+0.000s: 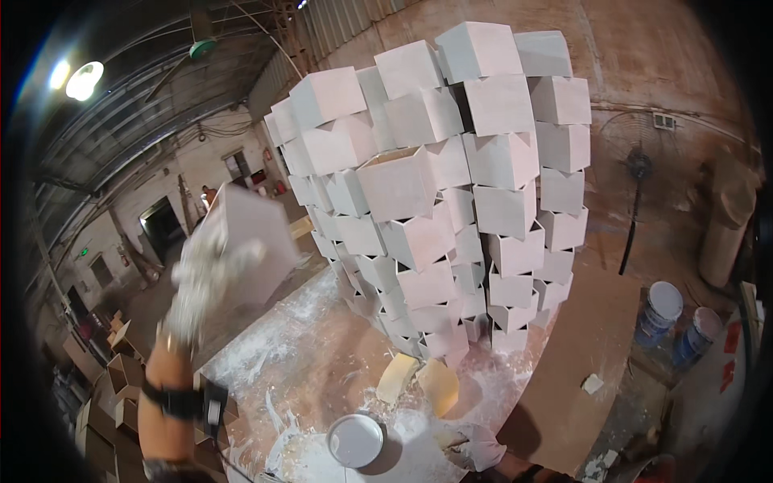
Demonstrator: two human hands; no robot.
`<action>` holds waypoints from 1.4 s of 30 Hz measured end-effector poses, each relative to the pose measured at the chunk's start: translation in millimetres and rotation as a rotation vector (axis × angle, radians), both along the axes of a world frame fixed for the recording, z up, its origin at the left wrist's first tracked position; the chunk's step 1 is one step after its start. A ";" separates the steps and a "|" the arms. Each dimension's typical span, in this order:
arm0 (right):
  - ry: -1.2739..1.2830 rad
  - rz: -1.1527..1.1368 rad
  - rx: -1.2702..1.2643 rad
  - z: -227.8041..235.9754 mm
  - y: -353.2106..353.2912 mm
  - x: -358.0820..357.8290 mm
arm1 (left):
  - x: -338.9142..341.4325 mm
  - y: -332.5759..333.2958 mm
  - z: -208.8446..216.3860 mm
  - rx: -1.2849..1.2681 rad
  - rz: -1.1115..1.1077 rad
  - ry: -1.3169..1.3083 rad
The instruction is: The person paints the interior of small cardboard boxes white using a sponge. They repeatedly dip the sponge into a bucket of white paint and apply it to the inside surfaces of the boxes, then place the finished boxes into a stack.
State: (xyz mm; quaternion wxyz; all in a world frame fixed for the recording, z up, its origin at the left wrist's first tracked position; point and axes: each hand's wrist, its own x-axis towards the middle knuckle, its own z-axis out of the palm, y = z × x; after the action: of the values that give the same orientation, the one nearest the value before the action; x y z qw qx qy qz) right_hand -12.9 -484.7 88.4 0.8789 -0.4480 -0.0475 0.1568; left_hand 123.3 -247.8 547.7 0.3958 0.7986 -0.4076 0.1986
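Observation:
My left hand [213, 270], in a paint-smeared white glove and blurred by motion, is raised at the left and grips a white open-ended box [262, 249]. At the lower right, close to the worktop, my right hand [475, 447] wears a whitish glove; its fingers do not show clearly. Beside it to the left stands a round tub [355, 441] of white, paint-like stuff. Two yellowish pads [398, 378] [439, 386] lie just beyond. Behind them rises a tall stack of white boxes [419, 185], turned at differing angles and joined in uneven columns.
The worktop [282, 338] is splashed with white. A brown board [572, 362] lies at the right, with a white scrap [593, 383] on it. Paint buckets [662, 310] and a standing fan [638, 165] are farther right. Several unpainted brown boxes [125, 374] sit at the lower left.

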 end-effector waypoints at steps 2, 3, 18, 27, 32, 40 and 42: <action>-0.123 -0.089 -0.318 3.4 -10.4 -1.3 | 40.2 -36.9 46.7 0.277 0.280 -0.396; -0.233 -0.157 -0.469 -3.1 -16.7 1.9 | 46.0 -60.7 66.4 0.344 0.384 -0.488; 0.182 -0.172 -0.007 -29.8 -75.1 42.0 | 86.1 -248.6 117.2 0.755 0.310 -0.565; 0.072 -0.111 -0.322 -45.9 -95.4 56.4 | 110.5 -265.1 126.5 0.794 0.376 -0.444; 0.059 -0.099 -0.369 -48.5 -98.5 60.3 | 122.9 -265.9 124.3 0.724 0.402 -0.400; 0.048 -0.081 -0.422 -53.6 -97.0 64.2 | 119.1 -278.3 119.7 0.799 0.568 -0.446; 0.045 -0.078 -0.435 -54.2 -97.9 64.2 | 124.7 -277.2 120.1 0.791 0.526 -0.439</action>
State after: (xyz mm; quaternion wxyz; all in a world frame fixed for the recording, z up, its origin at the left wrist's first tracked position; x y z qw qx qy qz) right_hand 51.3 -582.6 34.2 0.7677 -0.6250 0.0246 0.1393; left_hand 248.0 -524.9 667.8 -0.0942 0.9020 -0.3103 0.2849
